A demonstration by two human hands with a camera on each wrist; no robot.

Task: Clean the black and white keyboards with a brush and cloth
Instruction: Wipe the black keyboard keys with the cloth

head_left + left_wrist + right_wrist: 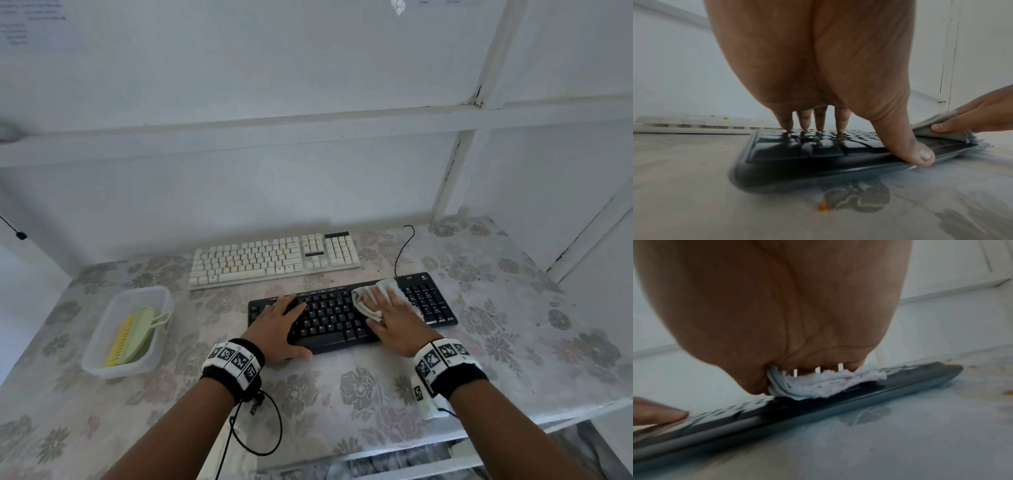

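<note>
The black keyboard (pixel 329 318) lies near me on the flowered tablecloth, with the white keyboard (pixel 274 260) behind it, orange specks on its keys. My left hand (pixel 291 329) rests on the black keyboard's left half, fingers spread on the keys and thumb (pixel 920 154) against the front edge. My right hand (pixel 383 308) presses a crumpled white cloth (pixel 386 284) flat onto the keys just left of the number pad. In the right wrist view the cloth (pixel 818 384) is squeezed between my palm and the black keyboard (pixel 777 415).
A clear plastic tub (pixel 113 371) at the left holds a green and yellow brush (pixel 132 335). A black cable (pixel 402 246) runs back from the black keyboard. Orange crumbs (pixel 824 207) lie on the cloth-covered table. White walls close the back and sides.
</note>
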